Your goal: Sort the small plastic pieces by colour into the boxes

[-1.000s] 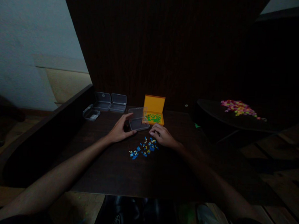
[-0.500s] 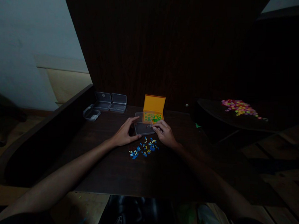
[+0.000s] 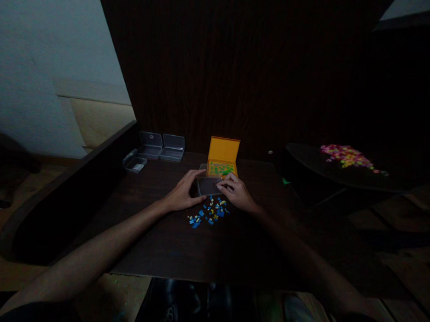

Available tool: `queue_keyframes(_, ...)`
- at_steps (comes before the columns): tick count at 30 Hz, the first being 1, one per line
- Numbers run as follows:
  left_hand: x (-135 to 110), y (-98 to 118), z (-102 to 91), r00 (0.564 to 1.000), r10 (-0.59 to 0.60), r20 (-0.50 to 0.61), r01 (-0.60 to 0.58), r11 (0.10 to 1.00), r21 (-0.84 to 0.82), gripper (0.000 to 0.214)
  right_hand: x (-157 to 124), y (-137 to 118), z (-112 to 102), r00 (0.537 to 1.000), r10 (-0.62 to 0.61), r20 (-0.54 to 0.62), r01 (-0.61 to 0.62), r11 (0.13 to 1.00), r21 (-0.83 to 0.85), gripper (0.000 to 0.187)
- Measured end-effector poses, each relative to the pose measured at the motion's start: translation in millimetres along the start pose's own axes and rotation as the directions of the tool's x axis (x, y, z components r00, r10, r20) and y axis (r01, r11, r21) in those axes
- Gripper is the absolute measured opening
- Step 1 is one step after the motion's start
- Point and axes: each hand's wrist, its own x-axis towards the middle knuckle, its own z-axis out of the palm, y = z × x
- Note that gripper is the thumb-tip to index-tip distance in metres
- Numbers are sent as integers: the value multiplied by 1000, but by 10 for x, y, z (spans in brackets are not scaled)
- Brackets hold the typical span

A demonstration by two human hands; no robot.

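Clear box (image 3: 209,186), L hand (image 3: 183,193) gripping 1 end, R hand (image 3: 237,194) opp.

box (image 3: 208,186) between left hand (image 3: 183,192), right hand (image 3: 237,192) | pieces (image 3: 220,212) before it | case (image 3: 224,149) behind | heap (image 3: 347,156) right

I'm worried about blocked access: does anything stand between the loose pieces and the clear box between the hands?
Partly: the thumb of the left hand lies at the near left corner of the clear box, facing the loose pieces. Between it and the right hand, nothing visible does.
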Motion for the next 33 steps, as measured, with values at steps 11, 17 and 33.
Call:
queue_keyframes(11,8,-11,8,999,38,12,-38,999,8,78,32,74,-22,997,70,18,-71,992,104,26)
queue_keyframes(17,5,-31,14,999,41,6,-41,999,-4,78,42,77,-31,987,139,-81,-115,961,253,27)
queue_keyframes(33,-4,-32,23,994,97,46,-98,995,20,76,-24,-47,7,997,-78,-4,78,997,-16,17)
